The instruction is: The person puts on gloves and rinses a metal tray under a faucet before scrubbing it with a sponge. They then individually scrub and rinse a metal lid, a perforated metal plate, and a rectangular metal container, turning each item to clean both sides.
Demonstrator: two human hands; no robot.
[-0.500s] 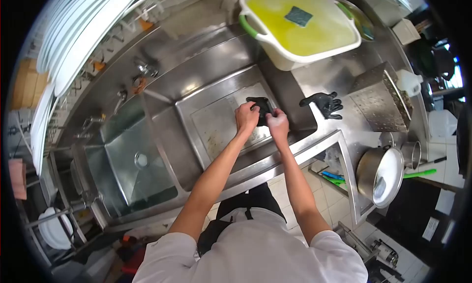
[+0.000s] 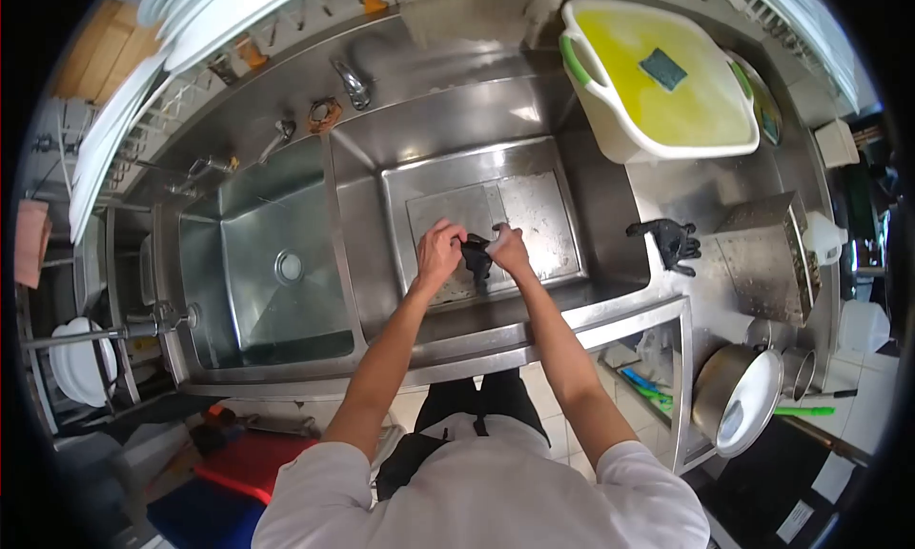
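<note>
A black rubber glove (image 2: 477,263) hangs between my two hands over the right-hand sink basin (image 2: 372,206). My left hand (image 2: 439,254) pinches the glove at its left edge. On the other side, my right hand (image 2: 509,249) grips its right edge, the thumb and fingers closed. The glove's lower part dangles down towards me. Beneath it lies a flat metal sheet (image 2: 538,211) at the bottom of the basin. A second black glove (image 2: 672,243) rests on the steel counter, right of the basin.
A white tub (image 2: 610,120) of yellow liquid with a dark scouring pad (image 2: 662,69) afloat stands back right. The left basin (image 2: 276,301) holds clear water. Plates (image 2: 205,20) fill a rack at upper left. A metal box (image 2: 767,254) and a pot (image 2: 729,396) are at right.
My hands have moved left and slightly towards me with the glove, which now hangs down between them. The view has turned, so the sinks and tub appear shifted right.
</note>
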